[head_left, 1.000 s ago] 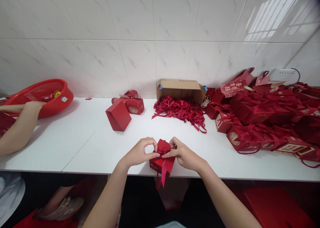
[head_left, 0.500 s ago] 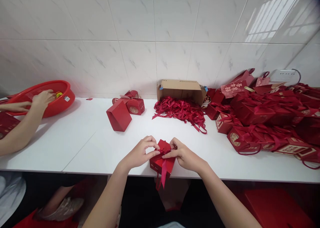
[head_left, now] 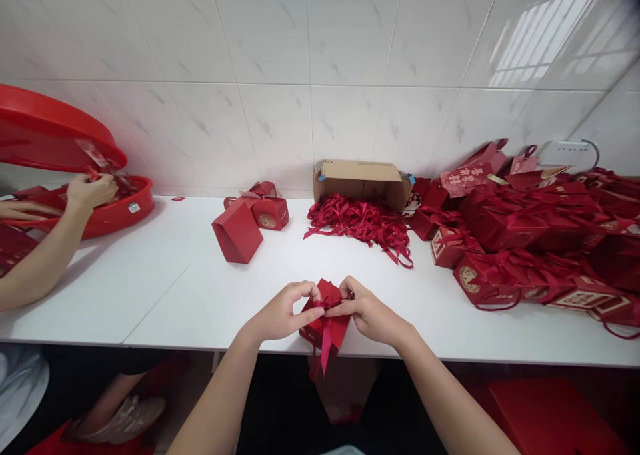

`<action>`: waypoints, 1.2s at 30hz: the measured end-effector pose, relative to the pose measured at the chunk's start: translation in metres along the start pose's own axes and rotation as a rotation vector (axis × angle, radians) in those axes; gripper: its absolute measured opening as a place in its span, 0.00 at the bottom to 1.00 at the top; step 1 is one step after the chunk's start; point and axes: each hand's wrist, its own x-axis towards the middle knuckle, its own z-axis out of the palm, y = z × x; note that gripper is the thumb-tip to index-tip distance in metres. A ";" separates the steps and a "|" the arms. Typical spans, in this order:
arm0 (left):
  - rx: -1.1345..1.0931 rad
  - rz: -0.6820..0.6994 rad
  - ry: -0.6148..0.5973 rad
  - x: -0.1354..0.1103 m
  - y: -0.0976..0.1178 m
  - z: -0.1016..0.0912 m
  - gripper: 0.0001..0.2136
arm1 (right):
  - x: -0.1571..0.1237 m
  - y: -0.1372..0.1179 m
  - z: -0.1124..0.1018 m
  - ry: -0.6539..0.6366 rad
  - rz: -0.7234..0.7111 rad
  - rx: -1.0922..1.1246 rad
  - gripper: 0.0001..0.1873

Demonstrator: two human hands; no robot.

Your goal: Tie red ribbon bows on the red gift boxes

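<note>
A small red gift box (head_left: 336, 334) stands at the table's front edge between my hands. Red ribbon (head_left: 327, 348) crosses its top, and one tail hangs down the front past the edge. My left hand (head_left: 293, 308) pinches the ribbon from the left, thumb and index finger close together. From the right, my right hand (head_left: 361, 308) grips the ribbon at the top of the box, its fingers curled and thumb pointing left. The knot area is partly hidden by my fingertips.
Behind the box lies a heap of loose red ribbons (head_left: 367, 218) before an open cardboard box (head_left: 365, 170). Red boxes (head_left: 239, 232) stand left of it; many ribboned boxes (head_left: 530, 222) are piled right. At far left, a co-worker's hand (head_left: 95, 192) works at a red basin (head_left: 125, 208).
My left thumb and finger have closed on the ribbon, while my right hand stays nearly still. At far left, a second red basin has come in, tilted above the first, with packets falling out.
</note>
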 end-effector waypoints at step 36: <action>-0.141 -0.139 0.455 0.010 -0.014 0.028 0.08 | 0.004 -0.003 0.002 0.324 0.046 0.096 0.13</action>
